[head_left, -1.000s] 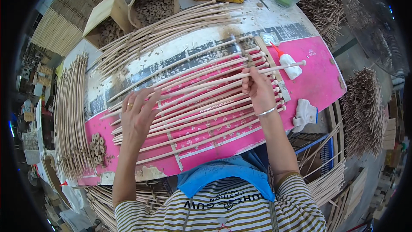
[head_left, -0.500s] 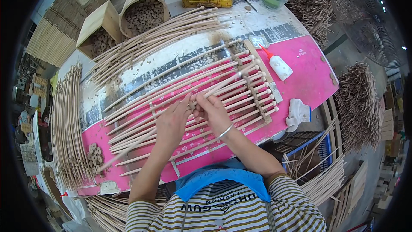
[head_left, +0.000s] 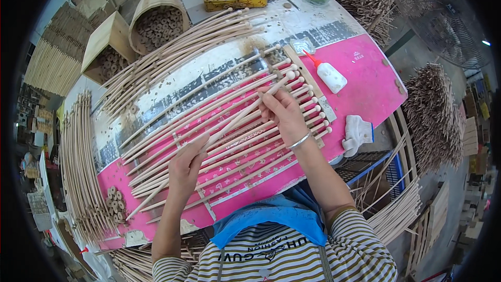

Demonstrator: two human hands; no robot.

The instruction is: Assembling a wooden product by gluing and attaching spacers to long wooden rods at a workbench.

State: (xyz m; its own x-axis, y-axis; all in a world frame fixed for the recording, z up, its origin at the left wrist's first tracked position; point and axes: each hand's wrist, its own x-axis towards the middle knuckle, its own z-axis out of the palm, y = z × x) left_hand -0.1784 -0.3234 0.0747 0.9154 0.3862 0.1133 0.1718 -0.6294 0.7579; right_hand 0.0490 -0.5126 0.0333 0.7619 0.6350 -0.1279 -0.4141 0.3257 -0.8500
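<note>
A long wooden stick with a ball on its upper end (head_left: 229,127) lies slantwise over a row of similar sticks. My right hand (head_left: 282,110) pinches it below the ball; whether a wooden ring sits within those fingers is hidden. Lower down, my left hand (head_left: 187,164) has its fingers closed round the same stick. The row of ball-ended sticks (head_left: 245,149) rests on a pink sheet, ball ends toward a wooden strip (head_left: 313,81) at the right. Brown rings show on some of these sticks near the balls.
A white glue bottle with red nozzle (head_left: 331,77) and a white glove (head_left: 357,134) lie at right. Loose rings (head_left: 116,203) sit near left beside bundled sticks (head_left: 81,167). Behind are a wooden tub of rings (head_left: 156,0), a box (head_left: 112,36) and a yellow tray (head_left: 237,4).
My hands, close together at mid-stick before, have parted. My right hand moved up along the stick toward its ball end, my left slid down and left. The whole view shifted slightly.
</note>
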